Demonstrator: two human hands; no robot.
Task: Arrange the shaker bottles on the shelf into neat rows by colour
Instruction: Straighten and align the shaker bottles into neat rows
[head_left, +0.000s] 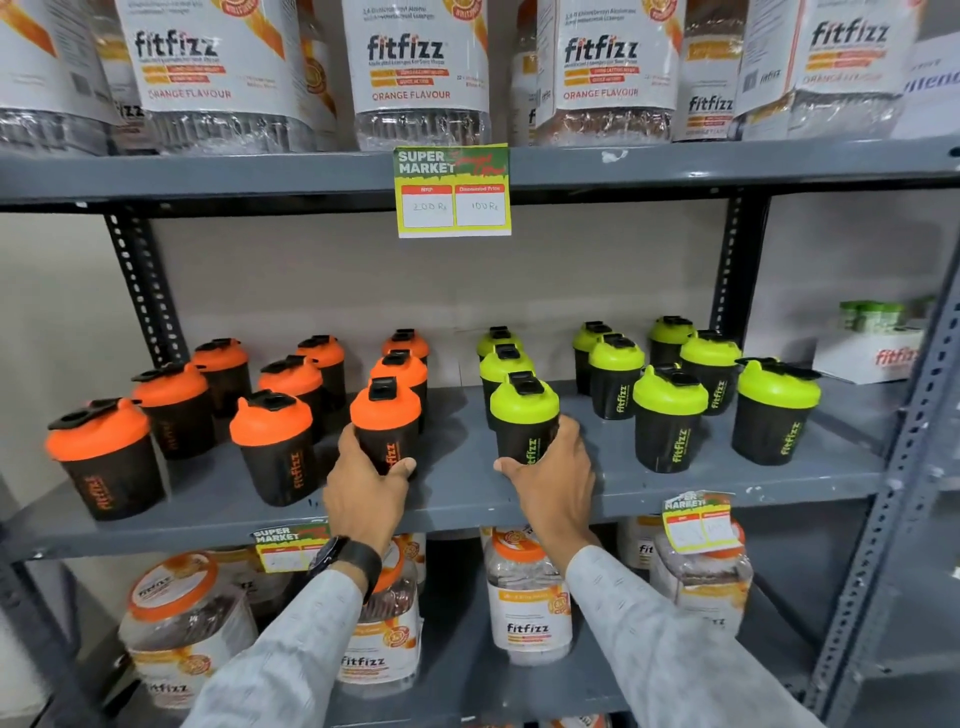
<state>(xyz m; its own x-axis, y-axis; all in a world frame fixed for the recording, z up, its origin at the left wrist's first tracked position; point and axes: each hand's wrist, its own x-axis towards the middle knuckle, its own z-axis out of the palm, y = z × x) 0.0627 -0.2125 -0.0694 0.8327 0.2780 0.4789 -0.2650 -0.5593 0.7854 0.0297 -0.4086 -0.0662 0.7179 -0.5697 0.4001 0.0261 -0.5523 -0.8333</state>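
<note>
Black shaker bottles stand on the grey middle shelf (457, 493). Several with orange lids fill the left half in three rows running front to back; several with green lids fill the right half in three rows. My left hand (366, 483) is wrapped around the front orange-lidded shaker (385, 415) of the row nearest the centre. My right hand (556, 478) grips the front green-lidded shaker (524, 415) of the neighbouring row. Both shakers stand upright on the shelf board.
Large fitfizz jars (421, 67) crowd the shelf above, and a price tag (452, 192) hangs from its edge. More jars (527, 603) stand on the shelf below. A white fitfizz box (867, 356) sits at the far right. Perforated uprights (883, 519) frame the rack.
</note>
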